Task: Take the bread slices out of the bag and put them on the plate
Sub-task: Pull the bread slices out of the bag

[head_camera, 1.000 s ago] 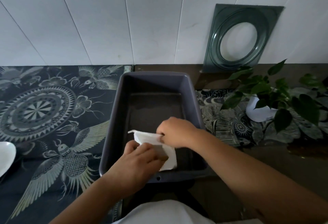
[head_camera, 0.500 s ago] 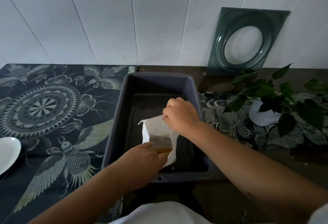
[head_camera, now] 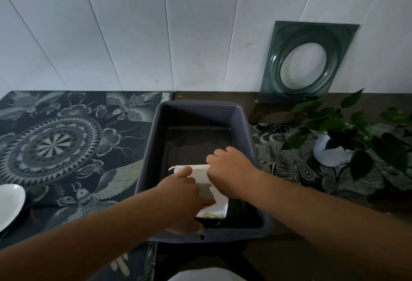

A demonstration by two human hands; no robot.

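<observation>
- The white pouch [head_camera: 215, 205] stands between the two hands, inside the near half of the grey tub [head_camera: 146, 169]. Its folded top edge is uppermost and a yellow strip shows at its lower end.
- The left hand [head_camera: 178, 194] grasps the pouch from the left. Its fingers are curled over the upper left part, and one fingertip reaches the top fold.
- The right hand [head_camera: 229, 171] is clenched on the right end of the top fold, knuckles up, just beside the left hand's fingertips.
- Both forearms cross the tub's near rim and cover most of the pouch's sides. Only a middle strip and the lower right corner show.
- Whether the pouch's bottom touches the tub floor cannot be told.
- The tub sits on a brown counter [head_camera: 334, 247], its left wall over the edge of a dark patterned cloth [head_camera: 55, 142].
- Beyond the hands, the far half of the tub shows only its dark floor.
- A white plate [head_camera: 10, 205] lies at the left edge of the cloth, well apart from the tub.
- A green glass dish [head_camera: 278, 46] leans upright against the white panelled wall [head_camera: 133, 24], behind and to the right of the tub.
- A leafy plant [head_camera: 347, 133] in a white pot [head_camera: 327, 153] stands to the right of the tub, near the right forearm but apart from it.
</observation>
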